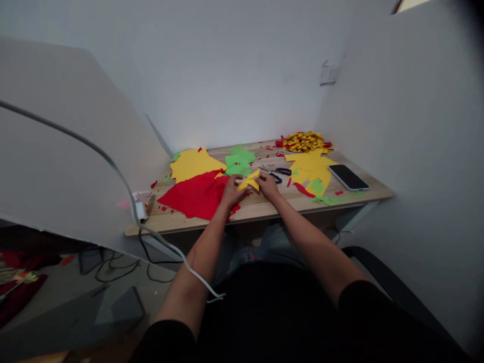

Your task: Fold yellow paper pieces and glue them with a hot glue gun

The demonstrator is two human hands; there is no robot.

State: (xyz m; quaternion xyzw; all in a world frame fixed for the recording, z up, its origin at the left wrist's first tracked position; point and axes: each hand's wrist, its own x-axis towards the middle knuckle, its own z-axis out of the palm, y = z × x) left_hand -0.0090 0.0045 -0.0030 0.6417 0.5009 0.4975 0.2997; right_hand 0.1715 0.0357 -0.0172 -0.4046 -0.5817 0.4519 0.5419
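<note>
Yellow paper piece (249, 182) sits pinched between both hands near the front-middle of the wooden desk (264, 204), lifted just a bit off the surface, with one corner poking up toward the back. It looks folded, though it's too small to tell how.

Going left to right: a white cable (113, 166) arcs in from the far left and drops past the desk's left edge. Next comes a stack of yellow sheets (192, 164) at the back left, with a big red sheet (196, 195) lying in front of it and partly overlapping. The left hand (232, 190) rests on the right edge of that red sheet, fingers curled in and gripping the left side of the yellow piece. Green sheets (239, 161) lie just behind the hands. The right hand (267, 185) pinches the right side of the piece, fingers bent.

Just beside the right hand are scissors (278, 174) with dark handles, lying flat. Further right there's another spread of yellow paper (310, 164) with green and red scraps on it, and behind it a pile of small folded yellow and red bits (304, 141). A phone (348, 177) lies face up near the right edge.
</note>
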